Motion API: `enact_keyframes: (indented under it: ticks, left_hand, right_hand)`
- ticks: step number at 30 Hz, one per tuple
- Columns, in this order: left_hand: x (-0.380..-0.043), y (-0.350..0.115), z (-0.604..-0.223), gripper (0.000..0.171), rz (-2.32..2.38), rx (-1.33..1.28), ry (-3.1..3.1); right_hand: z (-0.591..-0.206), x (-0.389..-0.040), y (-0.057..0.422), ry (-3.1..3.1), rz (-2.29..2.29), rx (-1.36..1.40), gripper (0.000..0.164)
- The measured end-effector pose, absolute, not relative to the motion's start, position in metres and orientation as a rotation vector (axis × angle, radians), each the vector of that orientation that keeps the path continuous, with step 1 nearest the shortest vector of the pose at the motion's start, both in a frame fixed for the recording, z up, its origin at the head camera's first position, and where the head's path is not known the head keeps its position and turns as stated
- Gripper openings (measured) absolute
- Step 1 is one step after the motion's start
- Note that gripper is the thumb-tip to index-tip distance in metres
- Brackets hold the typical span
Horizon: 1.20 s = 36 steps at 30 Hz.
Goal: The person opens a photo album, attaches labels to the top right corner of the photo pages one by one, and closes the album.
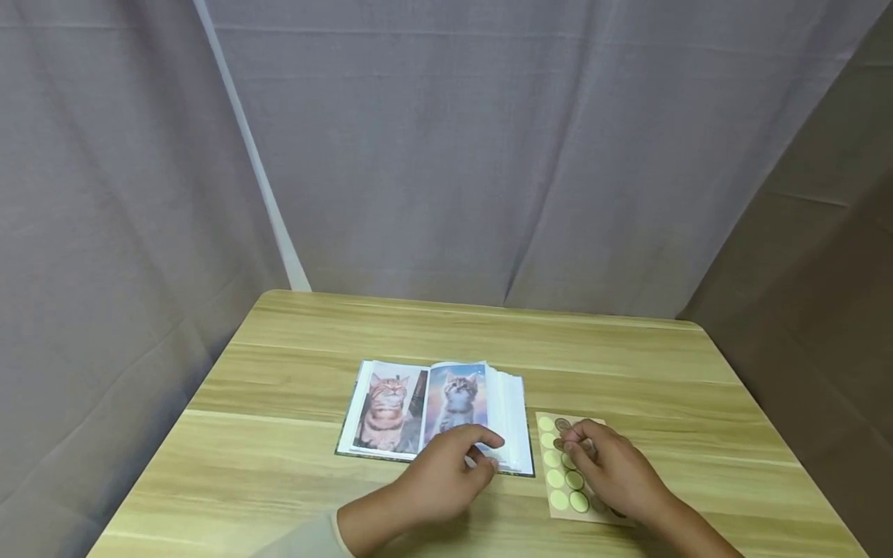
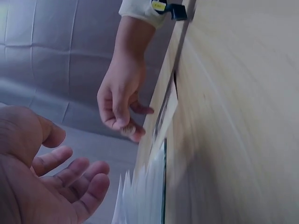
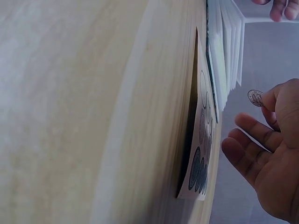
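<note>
Lower right, your right hand (image 1: pixel 617 469) pinched a round sticker (image 3: pixel 255 97); your loosely curved left hand (image 1: pixel 446 474) seemingly held nothing by the album (image 1: pixel 391 411), tabletop (image 1: pixel 614 364) reaching its far edge mid-frame.

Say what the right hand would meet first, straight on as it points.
Probably the open photo album, at its right edge; height is unclear, so the right hand might pass above.

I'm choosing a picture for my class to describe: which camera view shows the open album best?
The head view: it shows the open album from above, with both cat pictures visible, though the left hand overlaps its lower part. The two wrist views show it only edge-on: page edges and a strip of cover.
</note>
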State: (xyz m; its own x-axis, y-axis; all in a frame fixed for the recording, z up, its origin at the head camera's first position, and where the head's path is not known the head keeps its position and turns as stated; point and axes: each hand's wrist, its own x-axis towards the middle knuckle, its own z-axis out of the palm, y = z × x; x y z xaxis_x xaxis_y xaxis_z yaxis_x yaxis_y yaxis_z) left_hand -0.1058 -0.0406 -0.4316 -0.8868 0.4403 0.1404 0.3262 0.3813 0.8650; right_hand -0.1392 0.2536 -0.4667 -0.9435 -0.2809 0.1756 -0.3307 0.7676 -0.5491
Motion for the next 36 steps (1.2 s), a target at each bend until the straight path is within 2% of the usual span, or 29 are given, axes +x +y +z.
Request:
enact_keyframes:
  ticks: [10, 22, 29, 36]
  left_hand:
    - [-0.109, -0.066, -0.437, 0.025, 1.390, 0.737, 2.731]
    - [-0.107, -0.083, -0.445, 0.034, 0.983, 0.862, 3.012]
    - [-0.104, -0.093, -0.449, 0.043, 0.827, 0.830, 3.115]
    - [-0.101, -0.096, -0.451, 0.052, 0.733, 0.790, 3.113]
  right_hand:
    - [-0.466, -0.141, 0.250, -2.856, 0.892, 0.537, 0.005]
    - [-0.462, -0.146, 0.240, -2.835, 0.902, 0.569, 0.004]
    - [-0.459, -0.149, 0.228, -2.856, 0.922, 0.591, 0.011]
    - [-0.456, -0.155, 0.218, -2.830, 0.950, 0.649, 0.005]
